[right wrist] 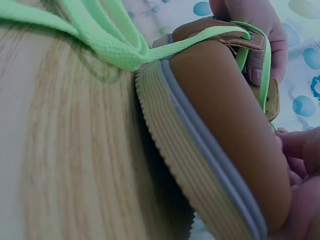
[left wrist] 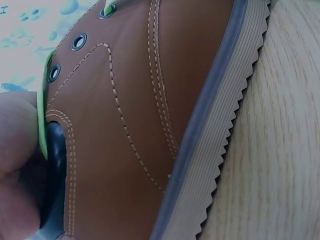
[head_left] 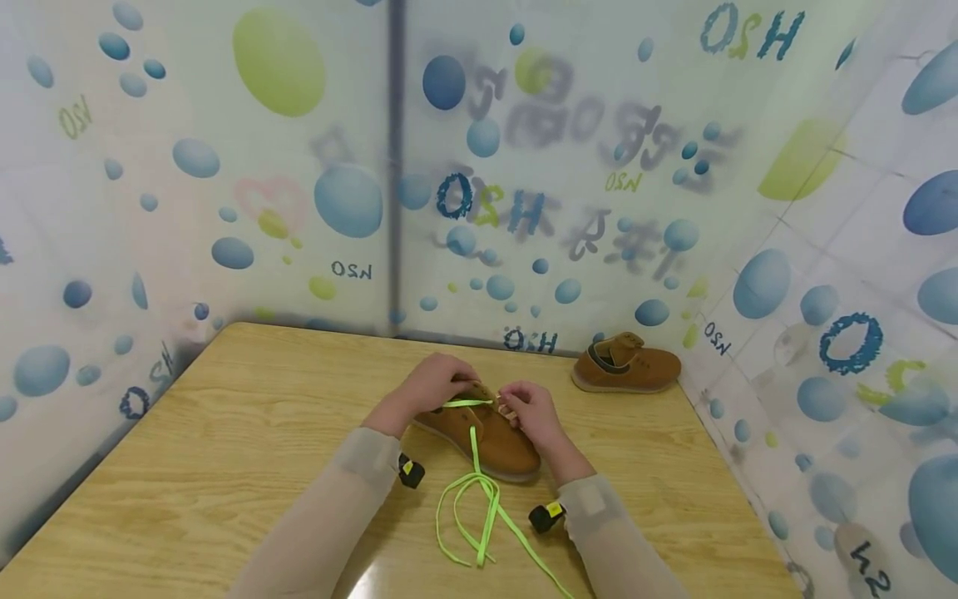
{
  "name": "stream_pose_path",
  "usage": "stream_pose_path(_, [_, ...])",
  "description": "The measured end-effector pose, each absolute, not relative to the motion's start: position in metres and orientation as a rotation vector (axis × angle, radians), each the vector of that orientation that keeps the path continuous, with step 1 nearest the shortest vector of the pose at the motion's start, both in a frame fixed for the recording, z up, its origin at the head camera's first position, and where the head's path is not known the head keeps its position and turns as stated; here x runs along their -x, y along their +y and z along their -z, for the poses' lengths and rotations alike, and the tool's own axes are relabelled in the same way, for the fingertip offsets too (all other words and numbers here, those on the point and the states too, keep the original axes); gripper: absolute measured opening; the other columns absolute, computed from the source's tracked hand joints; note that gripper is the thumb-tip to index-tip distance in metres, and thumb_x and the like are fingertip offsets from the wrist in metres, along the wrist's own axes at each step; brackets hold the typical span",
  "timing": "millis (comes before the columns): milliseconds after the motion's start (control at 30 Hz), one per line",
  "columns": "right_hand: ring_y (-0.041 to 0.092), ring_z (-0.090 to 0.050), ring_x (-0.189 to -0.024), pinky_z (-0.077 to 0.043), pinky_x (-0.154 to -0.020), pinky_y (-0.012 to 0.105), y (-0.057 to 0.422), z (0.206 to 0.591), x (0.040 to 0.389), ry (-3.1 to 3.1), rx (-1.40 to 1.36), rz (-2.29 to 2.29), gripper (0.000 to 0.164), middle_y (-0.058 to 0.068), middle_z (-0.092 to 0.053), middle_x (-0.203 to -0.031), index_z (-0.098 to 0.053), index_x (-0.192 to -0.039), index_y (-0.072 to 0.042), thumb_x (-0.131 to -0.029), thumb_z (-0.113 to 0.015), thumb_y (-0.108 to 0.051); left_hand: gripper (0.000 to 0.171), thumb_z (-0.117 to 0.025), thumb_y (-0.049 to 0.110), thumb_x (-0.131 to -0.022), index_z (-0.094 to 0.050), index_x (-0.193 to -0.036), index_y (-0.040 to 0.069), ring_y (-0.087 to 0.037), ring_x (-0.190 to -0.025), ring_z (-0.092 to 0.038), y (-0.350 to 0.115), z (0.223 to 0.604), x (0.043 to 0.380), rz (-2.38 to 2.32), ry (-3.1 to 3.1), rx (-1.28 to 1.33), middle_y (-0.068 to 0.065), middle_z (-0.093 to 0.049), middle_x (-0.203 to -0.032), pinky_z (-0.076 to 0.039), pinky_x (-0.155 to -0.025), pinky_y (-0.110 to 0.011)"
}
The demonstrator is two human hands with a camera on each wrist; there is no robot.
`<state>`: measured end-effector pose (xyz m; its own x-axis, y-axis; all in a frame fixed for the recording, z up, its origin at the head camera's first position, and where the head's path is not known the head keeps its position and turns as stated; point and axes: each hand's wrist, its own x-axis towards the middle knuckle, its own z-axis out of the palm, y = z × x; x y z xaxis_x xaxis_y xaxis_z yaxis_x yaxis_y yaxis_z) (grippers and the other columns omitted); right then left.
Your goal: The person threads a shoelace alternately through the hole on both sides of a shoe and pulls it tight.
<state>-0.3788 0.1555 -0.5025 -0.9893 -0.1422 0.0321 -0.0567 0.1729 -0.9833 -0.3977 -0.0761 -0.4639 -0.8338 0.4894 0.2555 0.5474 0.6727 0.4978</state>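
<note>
A brown leather shoe (head_left: pixel 503 449) with a ridged pale sole (left wrist: pixel 205 150) stands on the table, toe toward the front right. My left hand (head_left: pixel 437 384) grips it at the ankle opening, thumb close to the eyelet flap (right wrist: pixel 250 41). A neon-green shoelace (head_left: pixel 475 453) runs through an eyelet on the near flap and crosses to the far flap (right wrist: pixel 271 100). There my right hand (head_left: pixel 530 409) pinches the lace's end at the flap's edge, its fingertips (right wrist: pixel 285 140) partly hidden by the shoe. Two eyelets (left wrist: pixel 78 42) toward the ankle hold no lace.
The lace's long other end lies in loops (head_left: pixel 486 507) on the wooden table (head_left: pixel 247 449), trailing to the front edge. A second brown shoe (head_left: pixel 636 370) without a lace stands at the back right. Patterned curtain walls (head_left: pixel 299 208) border the table behind and at the right.
</note>
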Motion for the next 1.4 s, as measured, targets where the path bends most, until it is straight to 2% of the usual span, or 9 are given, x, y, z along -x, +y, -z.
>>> stream_pose_path(233, [0.008,-0.063,-0.075,-0.053,-0.062,0.021,0.161,0.502,0.384,2.248,0.093,2.130,0.023,-0.003,-0.072,-0.084,-0.063,-0.119,0.018,-0.107,-0.058,0.000,0.016,-0.070,0.015,-0.103,-0.084,-0.108,0.021,-0.016,-0.100,-0.074,-0.079,0.458,0.397,0.878,-2.783,0.885,0.006,-0.081,-0.105,-0.059,-0.094,-0.040])
stream_pose_path(533, [0.005,-0.065,-0.073,-0.056,-0.066,0.018,0.175,0.497,0.388,2.134,0.025,2.316,0.010,-0.005,-0.072,-0.083,-0.068,-0.108,0.004,-0.107,-0.060,-0.003,0.016,-0.070,0.014,-0.103,-0.084,-0.107,0.022,-0.012,-0.096,-0.071,-0.086,0.455,0.399,0.895,-2.813,0.888,0.008,-0.080,-0.103,-0.059,-0.091,-0.038])
stream_pose_path(733, [0.005,-0.066,-0.078,-0.058,-0.072,0.019,0.185,0.493,0.390,2.087,0.012,2.366,0.017,-0.005,-0.070,-0.087,-0.063,-0.119,0.010,-0.108,-0.056,-0.002,0.016,-0.070,0.014,-0.103,-0.084,-0.108,0.022,-0.015,-0.099,-0.073,-0.087,0.456,0.397,0.937,-2.822,0.871,0.007,-0.081,-0.105,-0.059,-0.094,-0.041])
stream_pose_path(900, [0.006,-0.067,-0.077,-0.057,-0.070,0.016,0.193,0.486,0.391,2.021,-0.032,2.440,0.017,-0.005,-0.072,-0.086,-0.062,-0.120,0.011,-0.109,-0.056,-0.002,0.016,-0.070,0.015,-0.103,-0.083,-0.109,0.021,-0.017,-0.102,-0.074,-0.086,0.458,0.396,0.937,-2.821,0.859,0.006,-0.081,-0.107,-0.059,-0.095,-0.042])
stream_pose_path(1200, [0.005,-0.067,-0.072,-0.056,-0.066,0.014,0.206,0.473,0.393,1.903,-0.076,2.569,0.011,-0.003,-0.073,-0.082,-0.065,-0.110,0.002,-0.109,-0.055,-0.001,0.016,-0.070,0.015,-0.103,-0.083,-0.111,0.020,-0.018,-0.102,-0.074,-0.086,0.459,0.395,0.928,-2.819,0.829,0.004,-0.081,-0.107,-0.059,-0.095,-0.043])
stream_pose_path(1400, [0.007,-0.067,-0.076,-0.057,-0.068,0.015,0.212,0.468,0.392,1.875,-0.086,2.596,0.024,-0.002,-0.073,-0.085,-0.071,-0.094,-0.013,-0.109,-0.056,-0.003,0.015,-0.070,0.016,-0.104,-0.083,-0.109,0.021,-0.017,-0.101,-0.074,-0.085,0.460,0.395,0.901,-2.807,0.825,0.004,-0.081,-0.106,-0.059,-0.095,-0.043])
